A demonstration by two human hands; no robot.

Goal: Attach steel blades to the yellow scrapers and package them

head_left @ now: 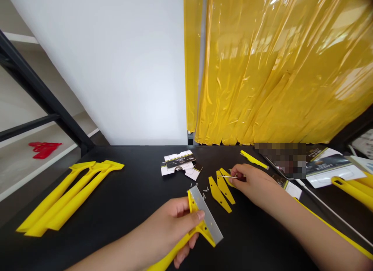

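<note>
My left hand (177, 222) grips a yellow scraper (167, 259) near its head, thumb pressed on top. A flat grey blade (208, 218) lies along the head. In the fingers of my right hand (247, 181) is a thin metal rod (227, 176), pointing left; its far end is too fine to make out. Below the rod, several yellow plates (219, 195) with small holes lie side by side on the black table. Small screws (204, 193) are scattered between the scraper head and the plates.
Several yellow scraper handles (77, 197) lie at the left. Printed cards (179, 162) are piled behind the screws. A yellow piece (254, 159), more cards (329, 170), a white cable (323, 203) and yellow handles (354, 189) lie at the right. A yellow plastic curtain (276, 69) hangs behind.
</note>
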